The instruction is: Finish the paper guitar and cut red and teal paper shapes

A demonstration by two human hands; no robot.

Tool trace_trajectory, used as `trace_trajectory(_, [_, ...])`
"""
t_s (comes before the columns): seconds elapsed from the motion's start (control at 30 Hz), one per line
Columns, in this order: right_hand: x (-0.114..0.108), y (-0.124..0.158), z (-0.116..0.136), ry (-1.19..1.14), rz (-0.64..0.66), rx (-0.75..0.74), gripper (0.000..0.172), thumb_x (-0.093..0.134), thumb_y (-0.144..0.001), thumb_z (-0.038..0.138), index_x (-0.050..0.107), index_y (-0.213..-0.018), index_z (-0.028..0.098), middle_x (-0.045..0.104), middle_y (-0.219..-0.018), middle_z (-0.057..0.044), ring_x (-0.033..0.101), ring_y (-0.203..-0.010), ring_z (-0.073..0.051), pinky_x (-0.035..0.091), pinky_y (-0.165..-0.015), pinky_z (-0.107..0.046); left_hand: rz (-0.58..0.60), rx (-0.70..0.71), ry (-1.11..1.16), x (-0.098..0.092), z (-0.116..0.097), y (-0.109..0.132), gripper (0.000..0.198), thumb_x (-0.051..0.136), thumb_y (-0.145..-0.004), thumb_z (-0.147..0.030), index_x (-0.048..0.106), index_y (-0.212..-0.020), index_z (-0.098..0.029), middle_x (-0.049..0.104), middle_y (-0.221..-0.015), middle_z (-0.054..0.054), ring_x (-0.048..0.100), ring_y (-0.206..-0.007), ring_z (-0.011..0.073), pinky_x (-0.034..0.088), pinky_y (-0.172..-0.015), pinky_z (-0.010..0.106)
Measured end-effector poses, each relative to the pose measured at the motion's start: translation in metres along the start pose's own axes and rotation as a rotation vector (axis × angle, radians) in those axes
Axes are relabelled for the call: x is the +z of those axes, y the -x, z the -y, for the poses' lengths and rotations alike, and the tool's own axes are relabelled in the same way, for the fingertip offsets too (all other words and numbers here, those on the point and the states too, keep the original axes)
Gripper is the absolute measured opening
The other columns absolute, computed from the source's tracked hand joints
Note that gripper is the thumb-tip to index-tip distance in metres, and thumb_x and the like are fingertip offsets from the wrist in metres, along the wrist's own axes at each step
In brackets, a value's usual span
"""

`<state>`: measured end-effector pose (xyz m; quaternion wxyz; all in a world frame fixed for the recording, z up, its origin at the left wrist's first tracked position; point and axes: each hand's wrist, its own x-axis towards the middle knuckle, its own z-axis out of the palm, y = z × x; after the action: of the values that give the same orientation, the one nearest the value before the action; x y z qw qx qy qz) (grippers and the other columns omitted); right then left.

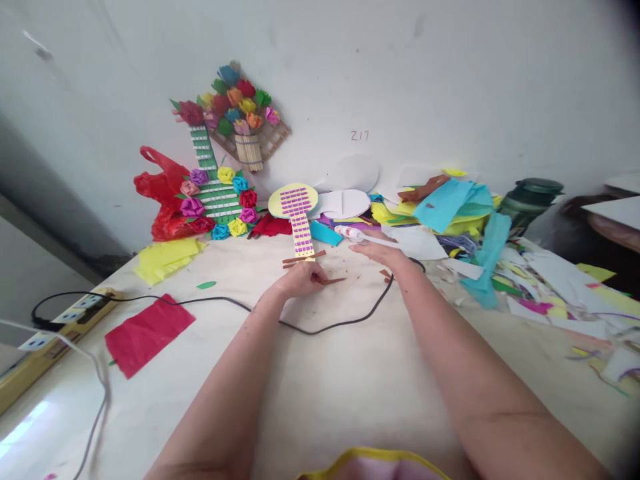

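My left hand (304,279) is closed in a pinch on a thin brown paper strip (335,281), which points right just above the table. Beyond its knuckles stands a yellow paper guitar shape (302,230) with rows of purple pieces; more brown strips (305,259) lie across its lower end. My right hand (376,252) is low over the table to the right, its visible fingers stretched leftward. Right by those fingers is a white tube-like tool (350,233) with red markings; whether the hand touches it is unclear. Small brown scraps (385,274) lie under the right wrist.
A black cable (320,331) loops across the table from a power strip (85,313). Red paper (150,335) and yellow paper (169,260) lie left. A green flowered paper guitar (217,190) leans at the wall. Paper scraps (545,293) and a dark bottle (530,203) are at right.
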<state>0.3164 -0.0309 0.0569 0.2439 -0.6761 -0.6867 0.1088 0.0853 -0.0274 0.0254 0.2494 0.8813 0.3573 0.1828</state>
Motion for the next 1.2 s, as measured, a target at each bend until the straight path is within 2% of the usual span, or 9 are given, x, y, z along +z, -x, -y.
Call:
trace_trajectory(0.13, [-0.001,0.013,-0.002,0.219,0.060,0.031,0.036,0.055,-0.076,0.038,0.063,-0.105,0.019,0.068,-0.097,-0.010,0.062,-0.089,-0.027,0.045,-0.072,-0.031,-0.125,-0.057,0.319,-0.008,0.010,0.003,0.014,0.070,-0.059,-0.023,0.068,-0.070,-0.015,0.069,-0.076,0.006,0.062,-0.070,0.0181,0.045,-0.059,0.025])
trace_trajectory(0.23, [0.007,0.019,-0.003,0.280,0.137,0.067,0.035,0.053,-0.077,0.040,0.064,-0.102,0.019,0.068,-0.095,-0.012,0.063,-0.088,-0.026,0.044,-0.070,-0.030,-0.281,-0.122,0.608,-0.017,0.016,0.005,0.021,0.074,-0.056,-0.029,0.066,-0.069,-0.015,0.066,-0.064,0.003,0.061,-0.060,0.0157,0.045,-0.055,0.026])
trace_trajectory(0.47, [0.020,0.021,-0.005,0.362,0.261,0.023,0.041,0.059,-0.071,0.032,0.062,-0.109,0.017,0.065,-0.106,-0.014,0.061,-0.094,-0.026,0.043,-0.070,-0.028,-0.478,-0.186,0.906,-0.028,0.015,0.011,0.035,0.080,-0.053,-0.035,0.064,-0.075,-0.013,0.068,-0.068,0.005,0.063,-0.057,0.0146,0.050,-0.056,0.026])
trace_trajectory(0.6, [0.004,0.027,0.007,0.386,0.109,-0.052,0.039,0.061,-0.071,0.044,0.066,-0.102,0.020,0.065,-0.106,-0.013,0.057,-0.101,-0.030,0.040,-0.084,-0.037,-0.468,-0.202,0.922,-0.021,0.006,0.005,0.036,0.080,-0.054,-0.034,0.063,-0.077,-0.012,0.069,-0.069,0.005,0.063,-0.055,0.0132,0.050,-0.055,0.024])
trace_trajectory(0.7, [-0.001,0.034,0.019,0.077,-0.078,-0.007,0.042,0.052,-0.078,0.054,0.067,-0.094,0.018,0.068,-0.090,-0.011,0.061,-0.092,-0.026,0.042,-0.082,-0.036,-0.471,-0.187,0.876,-0.005,-0.004,-0.007,0.032,0.079,-0.053,-0.030,0.061,-0.073,-0.012,0.067,-0.063,0.003,0.061,-0.051,0.0133,0.050,-0.054,0.026])
trace_trajectory(0.8, [0.006,0.036,0.028,-0.507,-0.071,0.073,0.044,0.050,-0.079,0.057,0.064,-0.080,0.016,0.066,-0.072,-0.007,0.059,-0.063,-0.014,0.046,-0.061,-0.025,-0.511,-0.165,0.697,0.018,-0.014,-0.017,0.020,0.072,-0.061,-0.026,0.063,-0.072,-0.013,0.063,-0.056,0.001,0.061,-0.051,0.0139,0.049,-0.052,0.025])
trace_trajectory(0.9, [0.018,0.034,0.032,-0.916,-0.065,0.161,0.029,0.060,-0.077,0.042,0.058,-0.068,0.015,0.061,-0.057,-0.001,0.047,-0.044,-0.006,0.041,-0.048,-0.018,-0.570,-0.065,0.359,0.036,-0.024,-0.022,0.007,0.063,-0.068,-0.020,0.066,-0.072,-0.015,0.063,-0.058,0.002,0.060,-0.055,0.0134,0.048,-0.058,0.026])
trace_trajectory(1.0, [0.022,0.031,0.029,-1.015,-0.085,0.226,0.014,0.064,-0.072,0.024,0.057,-0.065,0.014,0.056,-0.050,0.003,0.042,-0.040,-0.004,0.037,-0.044,-0.016,-0.608,-0.021,0.188,0.042,-0.035,-0.021,0.005,0.063,-0.069,-0.018,0.067,-0.070,-0.016,0.065,-0.063,0.003,0.060,-0.060,0.0134,0.048,-0.063,0.027])
trace_trajectory(1.2, [0.012,0.032,0.014,-1.033,0.076,-0.065,0.017,0.067,-0.066,0.028,0.057,-0.066,0.014,0.056,-0.052,0.003,0.049,-0.048,-0.006,0.038,-0.049,-0.017,-0.337,-0.160,0.819,0.027,-0.043,-0.013,0.040,0.070,-0.067,-0.035,0.063,-0.099,-0.012,0.069,-0.071,0.006,0.064,-0.058,0.0147,0.051,-0.057,0.026])
